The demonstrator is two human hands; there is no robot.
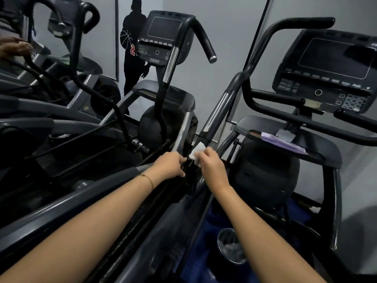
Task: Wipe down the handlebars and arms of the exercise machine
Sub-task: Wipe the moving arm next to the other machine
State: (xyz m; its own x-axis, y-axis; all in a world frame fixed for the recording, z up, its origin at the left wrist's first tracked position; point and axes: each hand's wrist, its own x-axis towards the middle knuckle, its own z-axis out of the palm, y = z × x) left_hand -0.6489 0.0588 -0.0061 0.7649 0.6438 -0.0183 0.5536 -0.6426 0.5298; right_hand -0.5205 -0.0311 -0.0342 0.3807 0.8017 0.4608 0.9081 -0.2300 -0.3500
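Right now the person is working low on the exercise machine, at the foot of its long swing arm, which is rising towards the curved handlebar. The left hand is curling its fingers round a dark frame bar just beside the arm's base, apparently steadying it. The right hand is pinching a white wipe and pressing it against the arm's lower end.

To do this step well, I would judge, the wipe should be wrapping the tube rather than dabbing one face. It should be travelling in one long pass up over the chrome section to the grip, with the other hand keeping the arm from swinging. The joint near the fingers is looking like a likely pinch spot.

Counting what is showing: two consoles, the nearer console and a farther one, two hands, and one purple packet lying on the machine's shelf. One clear bin is sitting below, along with one wipe and one bracelet.
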